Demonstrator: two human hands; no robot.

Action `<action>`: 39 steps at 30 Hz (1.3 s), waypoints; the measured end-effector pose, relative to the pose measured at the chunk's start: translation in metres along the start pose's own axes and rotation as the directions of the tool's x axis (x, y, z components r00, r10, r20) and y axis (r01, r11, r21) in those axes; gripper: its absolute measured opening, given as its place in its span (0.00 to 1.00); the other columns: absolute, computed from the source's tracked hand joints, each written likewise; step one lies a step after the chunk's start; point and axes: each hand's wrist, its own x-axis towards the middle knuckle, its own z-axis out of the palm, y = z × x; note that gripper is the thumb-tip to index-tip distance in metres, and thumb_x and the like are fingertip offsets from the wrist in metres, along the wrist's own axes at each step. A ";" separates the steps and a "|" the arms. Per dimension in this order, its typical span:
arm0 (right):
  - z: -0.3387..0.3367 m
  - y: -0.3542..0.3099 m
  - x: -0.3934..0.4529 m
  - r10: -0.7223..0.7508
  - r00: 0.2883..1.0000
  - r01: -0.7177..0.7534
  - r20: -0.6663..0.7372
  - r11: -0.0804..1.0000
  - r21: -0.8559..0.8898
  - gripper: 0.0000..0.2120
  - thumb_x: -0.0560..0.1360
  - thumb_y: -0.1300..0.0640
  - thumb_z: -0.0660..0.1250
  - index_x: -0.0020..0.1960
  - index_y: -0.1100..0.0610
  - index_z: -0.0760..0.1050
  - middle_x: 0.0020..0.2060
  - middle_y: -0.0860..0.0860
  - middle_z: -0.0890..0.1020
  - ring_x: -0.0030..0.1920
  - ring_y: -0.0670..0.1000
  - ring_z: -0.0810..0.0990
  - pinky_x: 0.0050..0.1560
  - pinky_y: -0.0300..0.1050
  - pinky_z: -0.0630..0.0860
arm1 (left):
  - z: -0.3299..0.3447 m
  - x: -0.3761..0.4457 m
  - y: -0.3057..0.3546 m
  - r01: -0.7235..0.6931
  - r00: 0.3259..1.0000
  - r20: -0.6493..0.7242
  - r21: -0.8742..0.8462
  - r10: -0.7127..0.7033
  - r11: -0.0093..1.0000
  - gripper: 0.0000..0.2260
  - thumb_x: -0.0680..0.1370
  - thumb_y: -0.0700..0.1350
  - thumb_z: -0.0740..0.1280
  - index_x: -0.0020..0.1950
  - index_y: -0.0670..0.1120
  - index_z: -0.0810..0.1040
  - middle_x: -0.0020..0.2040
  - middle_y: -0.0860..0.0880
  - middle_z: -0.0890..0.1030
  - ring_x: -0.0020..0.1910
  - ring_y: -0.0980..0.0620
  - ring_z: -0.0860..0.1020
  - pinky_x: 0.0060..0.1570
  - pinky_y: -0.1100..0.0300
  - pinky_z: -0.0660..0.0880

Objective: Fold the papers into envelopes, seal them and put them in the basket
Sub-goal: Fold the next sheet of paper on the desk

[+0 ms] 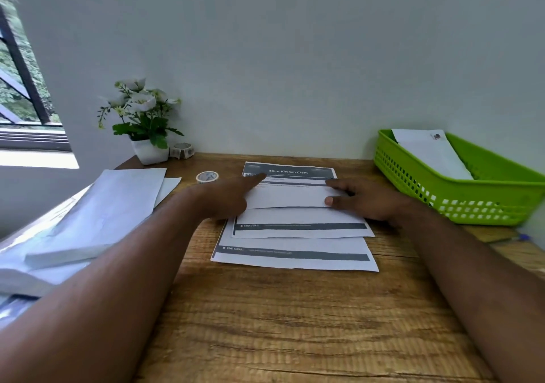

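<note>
A folded white paper lies on top of a small stack of printed sheets in the middle of the wooden table. My left hand presses on its left end with the fingers stretched out flat. My right hand holds its right end, thumb on top near the lower edge. A green plastic basket stands at the right, with one white envelope leaning inside it. A roll of clear tape sits just left of the sheets.
A loose pile of white papers covers the left side of the table. A white pot of artificial flowers and a second tape roll stand at the back left against the wall. A pen lies at the right edge.
</note>
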 end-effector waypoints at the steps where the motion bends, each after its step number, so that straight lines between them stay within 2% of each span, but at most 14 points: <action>1: 0.001 0.000 0.000 -0.004 1.000 0.004 -0.007 1.000 -0.015 0.31 0.74 0.38 0.65 0.73 0.46 0.64 0.73 0.45 0.66 0.70 0.46 0.65 0.69 0.40 0.59 | 0.000 0.000 0.000 0.000 1.000 -0.011 -0.016 0.000 1.000 0.36 0.77 0.33 0.58 0.79 0.58 0.51 0.79 0.46 0.57 0.76 0.45 0.58 0.72 0.54 0.57; 5: 0.005 0.001 0.002 0.005 1.000 -0.008 -0.019 0.988 -0.155 0.31 0.72 0.36 0.65 0.72 0.44 0.65 0.74 0.44 0.64 0.72 0.47 0.63 0.72 0.44 0.59 | 0.000 0.000 0.002 -0.018 0.999 -0.032 -0.030 0.017 0.999 0.35 0.77 0.36 0.60 0.78 0.60 0.51 0.78 0.46 0.58 0.73 0.46 0.63 0.64 0.59 0.62; 11: -0.001 0.002 0.008 -0.030 0.998 0.027 -0.058 0.998 -0.052 0.38 0.64 0.39 0.75 0.71 0.42 0.66 0.66 0.43 0.71 0.66 0.47 0.69 0.66 0.42 0.65 | 0.012 0.011 0.002 -0.034 0.995 -0.094 -0.122 0.022 0.992 0.27 0.80 0.48 0.60 0.78 0.58 0.55 0.77 0.47 0.61 0.74 0.45 0.62 0.71 0.53 0.60; 14: -0.006 0.003 0.016 -0.007 1.000 0.007 -0.022 1.000 0.005 0.43 0.60 0.40 0.78 0.71 0.41 0.65 0.60 0.44 0.74 0.63 0.48 0.72 0.66 0.45 0.68 | 0.019 0.018 0.000 -0.058 0.987 -0.155 -0.179 0.031 0.982 0.27 0.76 0.58 0.67 0.74 0.58 0.63 0.71 0.50 0.70 0.66 0.49 0.70 0.63 0.57 0.67; 18: -0.008 -0.004 0.020 -0.049 0.993 0.036 -0.103 0.991 -0.125 0.46 0.58 0.40 0.79 0.72 0.43 0.64 0.59 0.46 0.71 0.62 0.49 0.70 0.62 0.46 0.69 | 0.017 0.021 0.005 -0.185 0.950 -0.292 -0.229 0.114 0.956 0.34 0.70 0.51 0.76 0.72 0.59 0.65 0.62 0.51 0.75 0.60 0.52 0.73 0.61 0.58 0.68; 20: -0.005 -0.008 0.020 -0.204 0.944 0.113 -0.261 0.939 -0.325 0.44 0.59 0.39 0.77 0.72 0.43 0.65 0.58 0.48 0.71 0.61 0.51 0.69 0.62 0.49 0.67 | 0.014 0.021 0.009 -0.243 0.893 -0.428 -0.196 0.140 0.950 0.37 0.67 0.47 0.78 0.71 0.60 0.65 0.57 0.51 0.73 0.58 0.51 0.73 0.61 0.56 0.68; 23: 0.000 -0.009 0.020 -0.475 0.758 0.217 -0.447 0.831 -0.513 0.28 0.64 0.44 0.76 0.63 0.45 0.76 0.53 0.50 0.74 0.56 0.54 0.73 0.56 0.45 0.61 | 0.014 0.021 0.016 -0.246 0.765 -0.627 -0.068 0.150 0.967 0.31 0.69 0.42 0.75 0.69 0.59 0.69 0.53 0.51 0.72 0.58 0.49 0.74 0.70 0.43 0.60; 26: 0.004 -0.009 0.021 -0.601 0.667 0.250 -0.441 0.738 -0.627 0.10 0.69 0.52 0.74 0.50 0.49 0.82 0.53 0.48 0.78 0.56 0.54 0.77 0.61 0.51 0.61 | 0.014 0.020 0.019 -0.123 0.743 -0.640 0.157 0.196 0.980 0.17 0.75 0.43 0.68 0.62 0.57 0.77 0.55 0.51 0.75 0.60 0.50 0.74 0.72 0.44 0.44; 29: 0.002 -0.013 0.017 -0.536 0.809 0.275 -0.242 0.708 -0.650 0.10 0.73 0.50 0.70 0.53 0.47 0.82 0.61 0.46 0.79 0.61 0.50 0.77 0.66 0.51 0.66 | 0.016 0.017 0.021 -0.049 0.854 -0.483 0.291 0.191 0.956 0.12 0.76 0.51 0.67 0.59 0.57 0.79 0.61 0.53 0.75 0.64 0.52 0.73 0.72 0.42 0.46; 32: 0.001 -0.014 0.011 -0.305 0.949 0.216 -0.078 0.811 -0.543 0.20 0.71 0.34 0.64 0.56 0.45 0.81 0.60 0.42 0.79 0.59 0.46 0.77 0.62 0.45 0.72 | 0.020 0.015 0.024 -0.074 0.946 -0.306 0.122 0.108 0.990 0.20 0.72 0.62 0.69 0.58 0.53 0.80 0.62 0.53 0.77 0.60 0.52 0.74 0.61 0.54 0.68; 34: 0.001 -0.013 0.008 -0.274 0.960 0.216 -0.060 0.858 -0.466 0.21 0.72 0.33 0.62 0.47 0.48 0.82 0.48 0.46 0.84 0.50 0.48 0.80 0.53 0.44 0.75 | 0.022 0.013 0.027 -0.082 0.958 -0.274 0.030 0.087 0.996 0.23 0.70 0.66 0.69 0.55 0.52 0.80 0.58 0.51 0.79 0.54 0.52 0.75 0.50 0.59 0.71; 36: 0.003 -0.014 0.005 -0.313 0.948 0.260 -0.066 0.875 -0.408 0.22 0.76 0.39 0.60 0.38 0.55 0.77 0.34 0.52 0.80 0.36 0.51 0.77 0.38 0.40 0.70 | 0.024 0.013 0.025 -0.085 0.962 -0.261 -0.024 0.075 0.996 0.22 0.71 0.66 0.67 0.52 0.50 0.77 0.53 0.50 0.79 0.48 0.52 0.76 0.45 0.58 0.73; 37: 0.003 -0.015 0.004 -0.321 0.944 0.268 -0.076 0.880 -0.393 0.22 0.78 0.42 0.59 0.37 0.58 0.76 0.32 0.55 0.78 0.33 0.50 0.74 0.32 0.38 0.65 | 0.025 0.013 0.024 -0.083 0.968 -0.242 -0.044 0.070 0.996 0.21 0.72 0.66 0.67 0.53 0.50 0.75 0.52 0.50 0.78 0.46 0.52 0.75 0.44 0.58 0.72; 39: 0.006 -0.018 0.002 -0.351 0.929 0.283 -0.119 0.879 -0.383 0.20 0.80 0.46 0.58 0.40 0.58 0.78 0.32 0.54 0.78 0.32 0.48 0.71 0.32 0.37 0.63 | 0.028 0.014 0.022 -0.074 0.983 -0.175 -0.061 0.062 0.995 0.20 0.74 0.64 0.65 0.58 0.52 0.71 0.55 0.49 0.77 0.48 0.51 0.75 0.45 0.58 0.72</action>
